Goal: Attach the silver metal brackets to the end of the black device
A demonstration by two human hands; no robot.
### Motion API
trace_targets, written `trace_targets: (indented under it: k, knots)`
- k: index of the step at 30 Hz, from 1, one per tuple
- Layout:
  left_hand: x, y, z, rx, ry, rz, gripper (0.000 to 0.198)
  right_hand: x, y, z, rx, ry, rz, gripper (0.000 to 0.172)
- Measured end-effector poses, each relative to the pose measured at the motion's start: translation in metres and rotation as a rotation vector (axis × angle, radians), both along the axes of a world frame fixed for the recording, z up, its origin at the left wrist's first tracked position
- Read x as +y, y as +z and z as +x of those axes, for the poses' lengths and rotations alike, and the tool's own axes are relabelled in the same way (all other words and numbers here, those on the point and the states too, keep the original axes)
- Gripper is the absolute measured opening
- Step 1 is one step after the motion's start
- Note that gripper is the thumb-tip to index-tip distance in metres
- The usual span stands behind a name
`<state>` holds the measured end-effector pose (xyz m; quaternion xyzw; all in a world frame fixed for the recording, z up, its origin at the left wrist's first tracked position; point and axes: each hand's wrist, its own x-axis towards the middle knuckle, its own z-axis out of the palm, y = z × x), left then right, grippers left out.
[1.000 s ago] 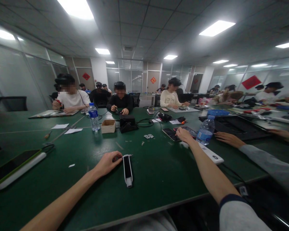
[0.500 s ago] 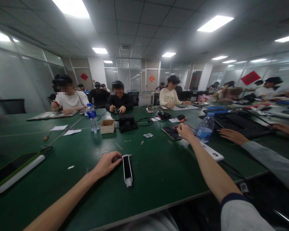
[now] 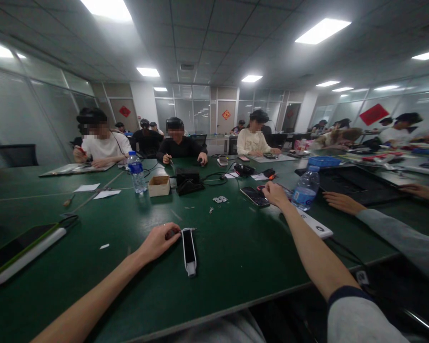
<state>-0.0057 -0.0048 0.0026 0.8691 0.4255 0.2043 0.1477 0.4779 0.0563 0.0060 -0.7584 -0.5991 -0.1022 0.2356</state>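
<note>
My left hand (image 3: 159, 242) rests on the green table (image 3: 232, 271) with curled fingers. Its fingertips meet the upper left corner of a slim white device with a long black screen (image 3: 189, 252), which lies flat. A thin bit juts out past the device's top; whatever the fingers hold is hidden. Stretched far to the right, my right hand (image 3: 276, 194) has its fingers closed and pointing down by a dark phone (image 3: 255, 196) and a red-edged item behind it. What those fingers grip does not show. Small metal plates (image 3: 220, 199) and tiny parts (image 3: 210, 209) lie between my hands.
A water bottle (image 3: 305, 189) and a white slab-like device (image 3: 316, 224) flank my right forearm. Beyond them a co-worker's hand (image 3: 344, 203) rests by a black panel (image 3: 364, 183). Further off are a small box (image 3: 159, 186), another bottle (image 3: 137, 174) and a green-edged tablet (image 3: 19, 250).
My hands and the white device hold their places. Across the table, the person in black has moved one hand outward to the right, with a dark object in it.
</note>
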Motion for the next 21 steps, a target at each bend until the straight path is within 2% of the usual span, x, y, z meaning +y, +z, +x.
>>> trace_targets:
  k: [10,13,16,21]
  knots:
    - [-0.003,0.004,0.002,0.008,0.002,0.0,0.028,-0.002,0.001,-0.001,0.012,-0.005,-0.011,0.02]
    - [-0.003,0.003,0.002,-0.001,0.009,0.019,0.028,-0.002,0.007,-0.018,0.023,0.028,0.01,0.019]
    - [-0.002,0.003,0.002,-0.033,0.036,0.094,0.028,-0.005,0.013,-0.065,0.041,0.18,0.059,0.016]
    - [-0.005,0.003,0.002,-0.118,0.041,0.33,0.024,-0.037,0.014,-0.192,0.11,0.759,0.069,0.01]
